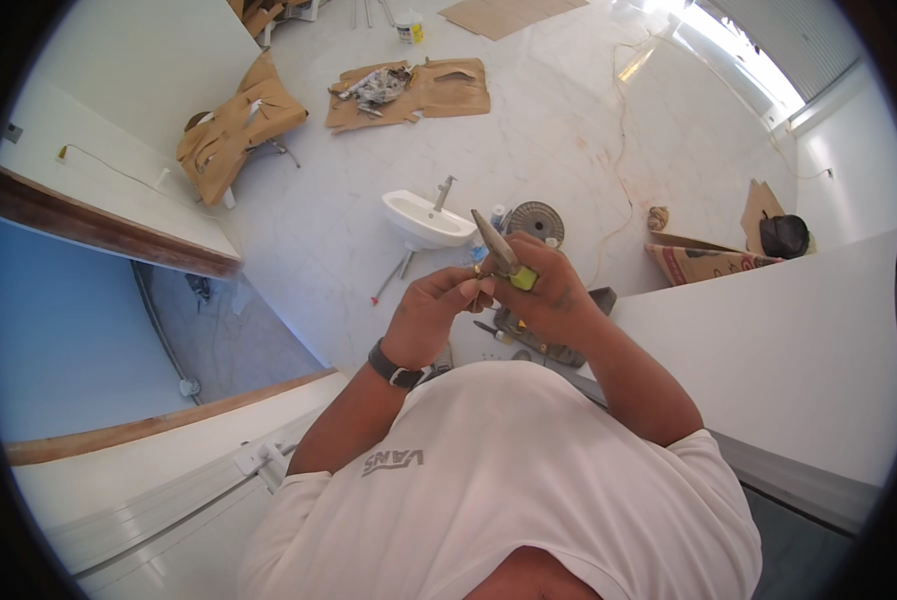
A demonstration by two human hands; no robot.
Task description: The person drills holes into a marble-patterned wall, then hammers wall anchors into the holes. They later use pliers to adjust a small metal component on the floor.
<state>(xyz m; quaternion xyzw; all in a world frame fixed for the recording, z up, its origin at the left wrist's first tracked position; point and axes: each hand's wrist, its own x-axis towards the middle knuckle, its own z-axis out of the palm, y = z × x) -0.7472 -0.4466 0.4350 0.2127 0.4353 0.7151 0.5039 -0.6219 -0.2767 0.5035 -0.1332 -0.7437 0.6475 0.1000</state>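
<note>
In front of my chest, both hands meet over a tiny yellowish metal piece (480,272), too small to name. My left hand (421,318), with a black watch on the wrist, pinches it between thumb and fingertips. A pair of pliers (497,243) with a bright green grip is held in my right hand (554,292), its jaws pointing up and to the left. The right fingertips touch the small piece too. Beyond the hands, a white washbasin (401,212) with a metal tap (443,193) lies on the floor.
A round grey slotted disc (537,222) and a dark tool case (559,350) are by my right hand. Farther off lie cardboard sheets (459,95), a cardboard-covered item (234,135) and a white bucket (410,30). An opened box (704,262) stands right; a doorway frame (119,228) left.
</note>
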